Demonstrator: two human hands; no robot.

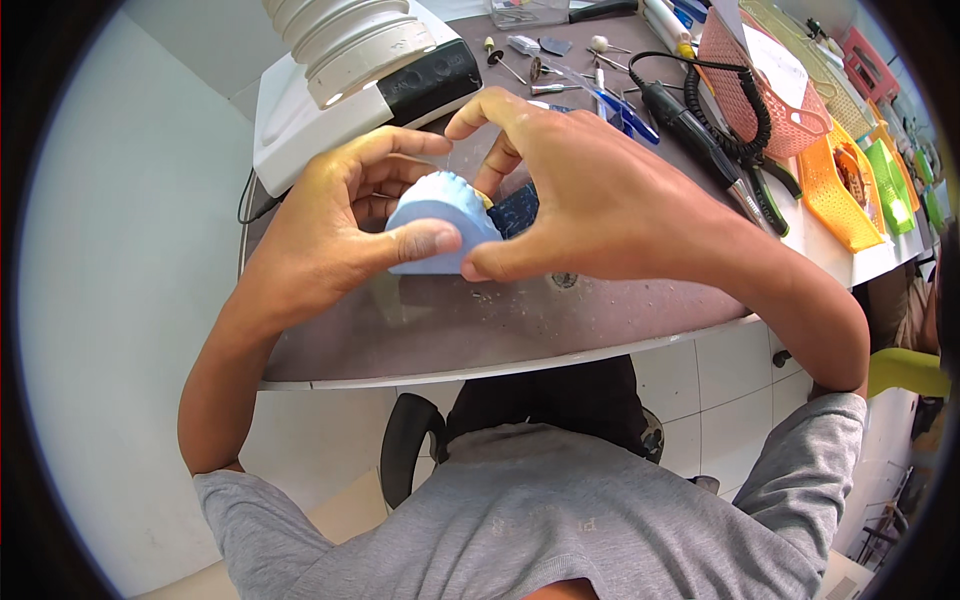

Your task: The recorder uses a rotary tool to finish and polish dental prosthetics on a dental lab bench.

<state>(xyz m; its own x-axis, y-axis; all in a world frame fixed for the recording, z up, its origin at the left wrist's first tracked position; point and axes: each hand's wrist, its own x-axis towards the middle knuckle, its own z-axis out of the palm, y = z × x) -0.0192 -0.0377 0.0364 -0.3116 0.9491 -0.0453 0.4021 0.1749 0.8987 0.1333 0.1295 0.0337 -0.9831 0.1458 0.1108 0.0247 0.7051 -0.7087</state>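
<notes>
A light blue dental cast (pixel 440 205) with a pale row of teeth along its top is held just above the near part of the bench. My left hand (pixel 325 215) grips it, thumb across the front face and fingers behind. My right hand (pixel 580 190) curves round the other side, its thumb tip at the cast's lower right edge and its fingertips near the teeth. Something thin and clear shows faintly between the two index fingers; I cannot make out what it is. A dark blue patterned piece (pixel 515 210) shows beneath the right palm.
A white machine (pixel 270 130) with a ribbed hose (pixel 350 45) stands at the back left. Burs and small tools (pixel 540 70) lie behind my hands. To the right are a black corded handpiece (pixel 690 130), pliers (pixel 768 200), a pink basket (pixel 735 70) and an orange basket (pixel 835 200).
</notes>
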